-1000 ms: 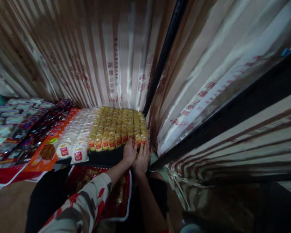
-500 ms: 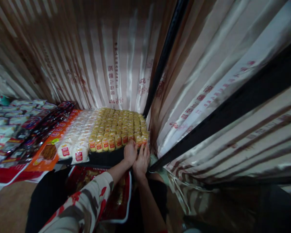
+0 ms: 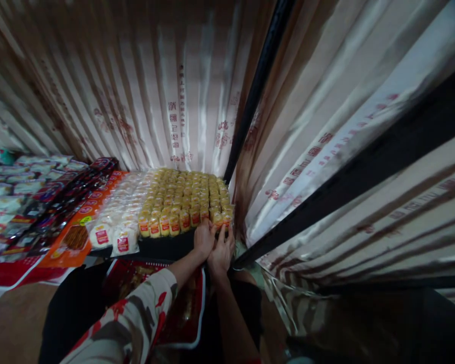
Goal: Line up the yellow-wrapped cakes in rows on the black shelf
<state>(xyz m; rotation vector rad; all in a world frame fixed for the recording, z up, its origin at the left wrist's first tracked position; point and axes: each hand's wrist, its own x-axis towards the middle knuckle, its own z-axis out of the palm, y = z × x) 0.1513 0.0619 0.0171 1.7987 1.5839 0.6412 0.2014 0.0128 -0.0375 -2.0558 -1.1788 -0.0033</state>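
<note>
Rows of small yellow snack packs (image 3: pixel 174 199) in clear wrap, with red and orange labels on the front ones, stand on a dark shelf. My left hand (image 3: pixel 204 240) is closed at the front edge of these rows, its fingers curled, and what it may hold is hidden. Right beside it, my right hand (image 3: pixel 220 254) has its fingertips on a labelled yellow snack pack (image 3: pixel 225 220) at the front right corner. The two hands touch or nearly touch each other. White wrapped packs (image 3: pixel 123 240) with red labels stand to the left of the yellow ones.
Orange bags (image 3: pixel 74 240), dark shiny packs (image 3: pixel 56 215) and white bags (image 3: pixel 7 210) continue leftward. Below my forearms lies a red bag (image 3: pixel 182 323) with a white edge. Printed curtains (image 3: pixel 197 116) hang behind, and a black pole (image 3: pixel 254 96) rises at the corner.
My right fingers have shifted very slightly at the corner packs. The left hand and the rows look the same.
</note>
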